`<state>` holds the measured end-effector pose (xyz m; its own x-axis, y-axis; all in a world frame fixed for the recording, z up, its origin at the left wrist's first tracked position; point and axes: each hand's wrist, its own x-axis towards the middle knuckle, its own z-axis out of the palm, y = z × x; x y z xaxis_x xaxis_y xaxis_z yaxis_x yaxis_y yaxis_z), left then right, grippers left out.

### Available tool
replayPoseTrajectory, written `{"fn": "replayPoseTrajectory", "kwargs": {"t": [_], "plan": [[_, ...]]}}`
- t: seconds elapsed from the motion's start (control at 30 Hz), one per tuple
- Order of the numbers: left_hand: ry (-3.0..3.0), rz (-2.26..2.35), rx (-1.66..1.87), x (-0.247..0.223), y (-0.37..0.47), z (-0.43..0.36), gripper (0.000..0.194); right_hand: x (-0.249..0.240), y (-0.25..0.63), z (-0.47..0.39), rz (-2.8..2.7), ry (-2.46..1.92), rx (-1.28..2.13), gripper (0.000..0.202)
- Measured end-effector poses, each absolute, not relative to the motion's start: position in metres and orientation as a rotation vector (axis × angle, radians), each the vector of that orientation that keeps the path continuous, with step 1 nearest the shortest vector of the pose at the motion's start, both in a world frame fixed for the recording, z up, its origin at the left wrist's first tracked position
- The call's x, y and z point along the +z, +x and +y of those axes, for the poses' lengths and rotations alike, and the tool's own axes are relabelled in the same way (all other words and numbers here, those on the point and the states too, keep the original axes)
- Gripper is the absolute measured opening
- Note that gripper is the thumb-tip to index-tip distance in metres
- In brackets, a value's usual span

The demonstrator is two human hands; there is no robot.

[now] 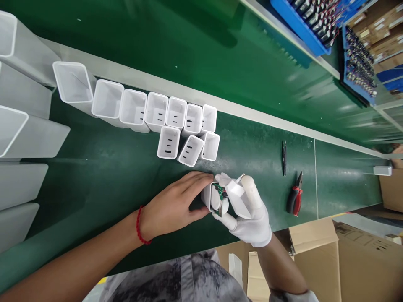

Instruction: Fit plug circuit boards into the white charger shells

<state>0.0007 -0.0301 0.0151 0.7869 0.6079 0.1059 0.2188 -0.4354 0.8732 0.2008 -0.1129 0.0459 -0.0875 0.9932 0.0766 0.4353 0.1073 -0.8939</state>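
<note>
My bare left hand point(176, 204), with a red cord on its wrist, is wrapped round a white plastic housing point(207, 195) that lies on the table with its open end facing right. Inside that mouth a green circuit board point(219, 190) shows, along with white parts and wiring. My right hand point(252, 224), in a white glove, grips a white plastic end cap point(238, 199) tilted just beside the opening. Its thumb and fingers touch the housing's edge too. How the cap connects to the board is hidden by the fingers.
Several open white housings point(134, 107) stand in rows behind my hands, and larger ones point(28, 130) lie to the left. Black tweezers point(284, 158) and red-handled pliers point(295, 197) lie right. Blue trays point(310, 27) of parts sit on the shelf; a cardboard box point(317, 264) is below.
</note>
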Motion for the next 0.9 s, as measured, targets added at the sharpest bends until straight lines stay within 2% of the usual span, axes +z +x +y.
{"fn": "replayPoseTrajectory", "kwargs": {"t": [0.2, 0.27, 0.33, 0.43, 0.5, 0.63, 0.73, 0.9], "plan": [[2.031, 0.619, 0.506, 0.015, -0.001, -0.03, 0.054, 0.046, 0.201, -0.117, -1.657, -1.407, 1.127, 0.11], [2.045, 0.628, 0.521, 0.014, 0.0, -0.031, 0.054, 0.044, 0.195, -0.122, -1.482, -1.434, 1.082, 0.1], [2.059, 0.644, 0.574, 0.013, 0.001, -0.033, 0.053, 0.044, 0.188, -0.125, -1.329, -1.508, 1.032, 0.081], [2.059, 0.654, 0.739, 0.012, 0.005, -0.04, 0.05, 0.048, 0.181, -0.123, -1.366, -1.662, 1.064, 0.053], [2.044, 0.647, 0.852, 0.014, 0.007, -0.043, 0.049, 0.053, 0.179, -0.119, -1.43, -1.683, 1.103, 0.045], [1.978, 0.628, 0.974, 0.026, 0.004, -0.042, 0.051, 0.058, 0.176, -0.112, -1.264, -1.534, 1.362, 0.065], [1.866, 0.591, 0.815, 0.037, -0.005, -0.034, 0.06, 0.053, 0.172, -0.109, -1.004, -1.408, 1.511, 0.083], [1.678, 0.673, 0.512, 0.041, -0.014, -0.025, 0.051, 0.05, 0.167, -0.1, -1.058, -1.326, 1.5, 0.074]]}}
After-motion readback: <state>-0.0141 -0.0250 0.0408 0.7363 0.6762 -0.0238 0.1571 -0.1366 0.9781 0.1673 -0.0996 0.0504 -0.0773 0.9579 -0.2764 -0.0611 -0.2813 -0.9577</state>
